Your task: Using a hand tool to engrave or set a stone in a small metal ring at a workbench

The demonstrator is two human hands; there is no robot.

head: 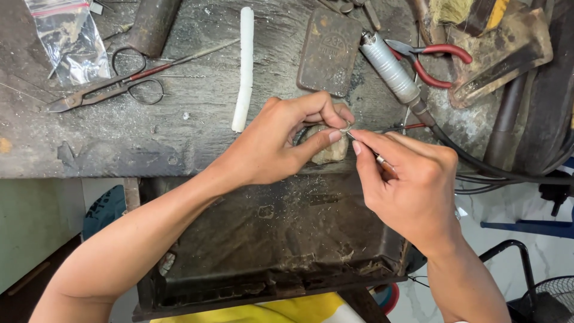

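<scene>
Both hands, left and right, and forearms are bare, without sleeves.

The one camera sits on my head and looks almost straight down, close over my workbench. My forearms come up from the lower edge, my hands meet mid-frame, and the tray under the bench edge fills the lower middle.
</scene>
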